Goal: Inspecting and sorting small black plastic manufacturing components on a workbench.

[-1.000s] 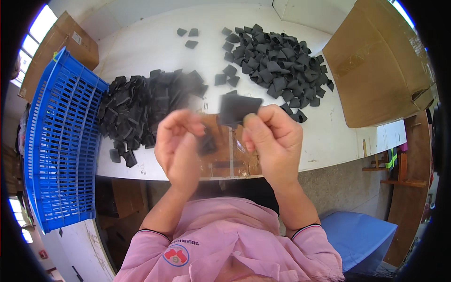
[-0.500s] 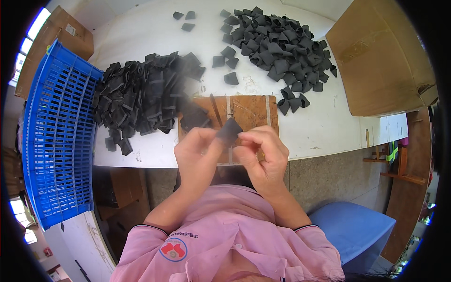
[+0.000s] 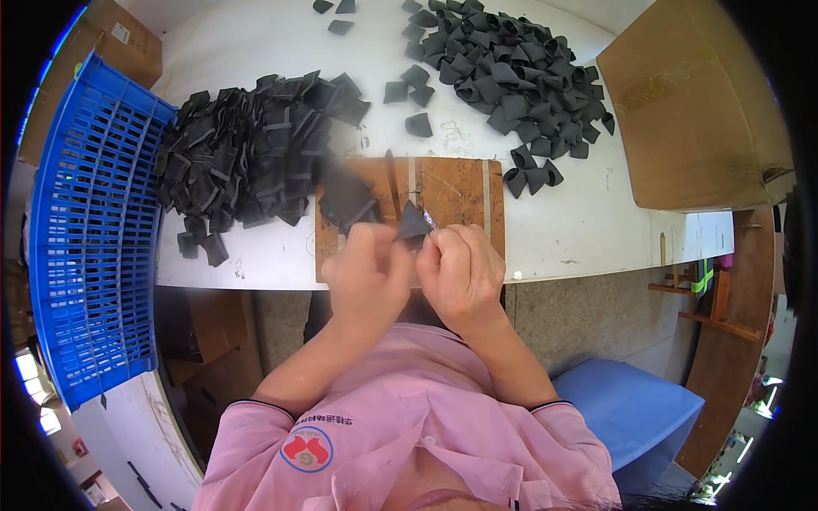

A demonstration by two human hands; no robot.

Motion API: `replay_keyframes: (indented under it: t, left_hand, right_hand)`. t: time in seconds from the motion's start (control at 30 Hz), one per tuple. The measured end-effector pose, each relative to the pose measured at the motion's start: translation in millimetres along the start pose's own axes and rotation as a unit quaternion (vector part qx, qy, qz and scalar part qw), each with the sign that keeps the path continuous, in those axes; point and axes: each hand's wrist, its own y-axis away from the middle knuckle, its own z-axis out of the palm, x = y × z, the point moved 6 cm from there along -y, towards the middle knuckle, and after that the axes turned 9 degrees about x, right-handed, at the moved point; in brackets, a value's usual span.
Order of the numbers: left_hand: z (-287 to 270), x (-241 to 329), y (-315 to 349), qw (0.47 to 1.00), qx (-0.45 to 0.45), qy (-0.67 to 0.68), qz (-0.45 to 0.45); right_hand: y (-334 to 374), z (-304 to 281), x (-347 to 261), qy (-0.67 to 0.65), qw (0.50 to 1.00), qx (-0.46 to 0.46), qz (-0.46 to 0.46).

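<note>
Both of my hands are closed together over the near edge of a brown wooden board (image 3: pixel 456 192) on the white table. My left hand (image 3: pixel 366 277) and my right hand (image 3: pixel 460 272) pinch one small black piece of material (image 3: pixel 413 223) between their fingertips. A thin pale tool tip (image 3: pixel 430 221) shows beside my right fingers. A larger black piece (image 3: pixel 345 198) lies blurred on the board just left of my hands.
A big heap of black folded pieces (image 3: pixel 256 157) lies left of the board, a second heap (image 3: pixel 511 77) at the back right. A blue plastic crate (image 3: pixel 85 230) stands at the left, cardboard boxes (image 3: pixel 699 102) at the right and back left. A blue stool (image 3: pixel 630 409) is by my right side.
My hands have dropped from raised in front of the camera down to the board's near edge, still working one black piece between them. The view has tilted a little lower.
</note>
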Motion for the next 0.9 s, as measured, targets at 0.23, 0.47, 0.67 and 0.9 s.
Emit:
replay_keyframes:
  t: [0.23,0.47,0.67,0.9]
  left_hand:
    - [-8,1,12,0.993,-0.027,0.105,-0.056]
    - [-63,123,11,0.900,-0.243,0.279,0.229]
    - [-39,114,13,0.947,-0.138,0.289,-0.037]
    - [-24,92,13,0.920,-0.234,0.059,0.309]
  right_hand:
    - [10,-3,28,-0.164,0.954,-0.060,0.243]
    - [-61,-13,146,-0.257,0.836,0.122,0.470]
    - [12,39,105,-0.330,0.774,-0.027,0.539]
    - [69,33,94,-0.251,0.757,-0.121,0.591]
